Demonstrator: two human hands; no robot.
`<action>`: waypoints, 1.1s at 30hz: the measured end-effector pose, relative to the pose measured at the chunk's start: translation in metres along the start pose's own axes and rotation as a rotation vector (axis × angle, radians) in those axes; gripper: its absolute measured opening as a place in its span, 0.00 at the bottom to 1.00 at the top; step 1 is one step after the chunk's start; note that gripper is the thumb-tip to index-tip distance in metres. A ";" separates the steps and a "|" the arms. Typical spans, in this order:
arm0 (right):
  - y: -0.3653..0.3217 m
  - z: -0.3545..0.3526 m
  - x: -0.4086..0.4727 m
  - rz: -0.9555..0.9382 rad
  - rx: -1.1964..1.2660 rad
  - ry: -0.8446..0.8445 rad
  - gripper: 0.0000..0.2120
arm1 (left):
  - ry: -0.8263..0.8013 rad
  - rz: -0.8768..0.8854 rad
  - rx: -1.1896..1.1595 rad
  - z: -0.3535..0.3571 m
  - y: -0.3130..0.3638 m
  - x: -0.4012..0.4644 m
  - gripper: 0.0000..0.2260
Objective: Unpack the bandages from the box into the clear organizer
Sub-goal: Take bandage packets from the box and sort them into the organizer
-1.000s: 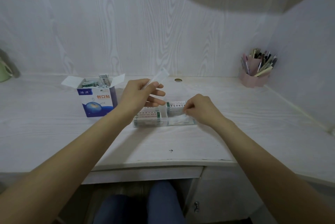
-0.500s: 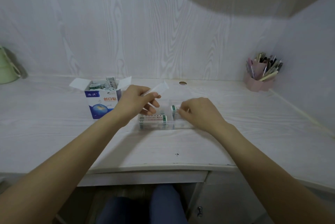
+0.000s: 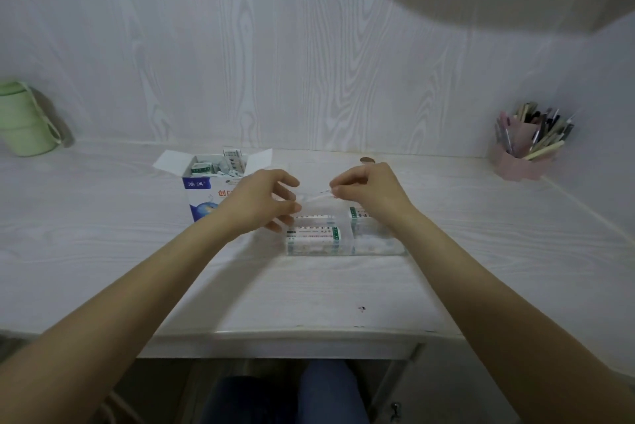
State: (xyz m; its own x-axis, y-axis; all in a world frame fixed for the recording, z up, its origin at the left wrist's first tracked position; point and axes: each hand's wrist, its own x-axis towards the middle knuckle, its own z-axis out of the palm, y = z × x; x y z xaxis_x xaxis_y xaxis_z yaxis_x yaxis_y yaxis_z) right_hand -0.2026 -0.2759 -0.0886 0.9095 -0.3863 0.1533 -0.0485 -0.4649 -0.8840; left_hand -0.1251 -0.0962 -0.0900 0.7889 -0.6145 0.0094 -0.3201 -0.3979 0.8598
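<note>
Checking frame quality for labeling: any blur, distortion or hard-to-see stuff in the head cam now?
Head view: wide-angle bowing toward the edges; soft overall; big shadow top right; the clear lid between left hand and right hand nearly vanishes against the desk; clear organizer walls faint.

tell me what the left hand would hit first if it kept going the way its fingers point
Likely the right hand: the left hand points right along the clear lid held between them, above the organizer. Depth is unclear.
</note>
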 end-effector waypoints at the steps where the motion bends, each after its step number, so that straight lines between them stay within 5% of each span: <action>1: 0.004 0.002 0.002 0.009 -0.089 0.010 0.03 | 0.013 0.001 0.022 -0.001 -0.002 0.001 0.12; 8: 0.005 0.028 0.009 -0.116 -0.526 -0.171 0.07 | 0.105 0.026 0.265 0.003 -0.008 0.010 0.11; 12: 0.002 0.033 0.009 -0.068 -0.640 -0.269 0.25 | 0.090 0.005 0.289 0.000 -0.012 0.012 0.11; 16: 0.002 0.036 0.006 -0.062 -0.716 -0.307 0.31 | 0.068 0.002 0.274 -0.001 -0.014 0.012 0.11; 25: 0.000 0.035 0.003 -0.063 -0.781 -0.344 0.28 | 0.037 0.008 0.359 -0.001 -0.017 0.012 0.11; 30: -0.002 0.035 0.014 -0.101 -0.779 -0.315 0.09 | 0.034 0.000 0.361 0.000 -0.017 0.012 0.11; 33: -0.010 0.038 0.020 -0.110 -0.802 -0.312 0.09 | 0.033 -0.002 0.358 0.000 -0.017 0.013 0.11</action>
State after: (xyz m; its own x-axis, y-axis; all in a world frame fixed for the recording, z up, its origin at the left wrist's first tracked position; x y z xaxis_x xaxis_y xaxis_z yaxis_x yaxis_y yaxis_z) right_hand -0.1685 -0.2485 -0.0933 0.9922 -0.1243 -0.0122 -0.1228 -0.9537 -0.2747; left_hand -0.1093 -0.0974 -0.1046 0.8041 -0.5937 0.0293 -0.4774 -0.6157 0.6268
